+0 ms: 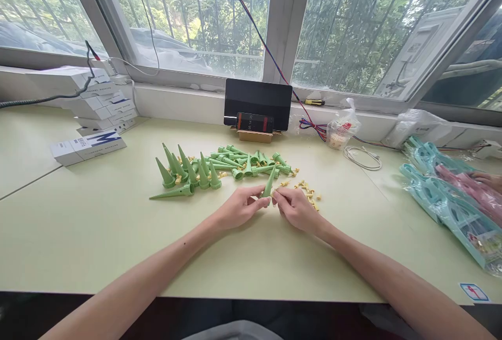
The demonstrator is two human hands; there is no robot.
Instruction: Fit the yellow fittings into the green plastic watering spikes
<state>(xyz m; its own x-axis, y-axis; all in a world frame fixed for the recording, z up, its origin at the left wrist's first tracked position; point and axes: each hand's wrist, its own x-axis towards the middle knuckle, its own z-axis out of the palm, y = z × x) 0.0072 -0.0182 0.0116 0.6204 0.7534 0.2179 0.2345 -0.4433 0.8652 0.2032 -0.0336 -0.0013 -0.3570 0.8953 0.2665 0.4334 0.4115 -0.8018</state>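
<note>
My left hand (240, 207) pinches the wide base of a green plastic cone spike (269, 183) that points up and away. My right hand (295, 208) is closed beside it, fingertips at the cone's base, holding a small yellow piece (283, 185). Behind my hands lies a pile of green cones (239, 163); several stand upright in a group (188, 172) at the left and one lies flat (172, 192). Small yellow pieces (309, 193) are scattered to the right of the pile.
White boxes (94, 104) are stacked at the back left. A dark tablet with a phone (257, 105) leans under the window. A plastic bag (341, 125) and white cable (363, 158) lie at the back right. Teal packaged goods (451, 193) and another person's hand (488, 180) are at the right.
</note>
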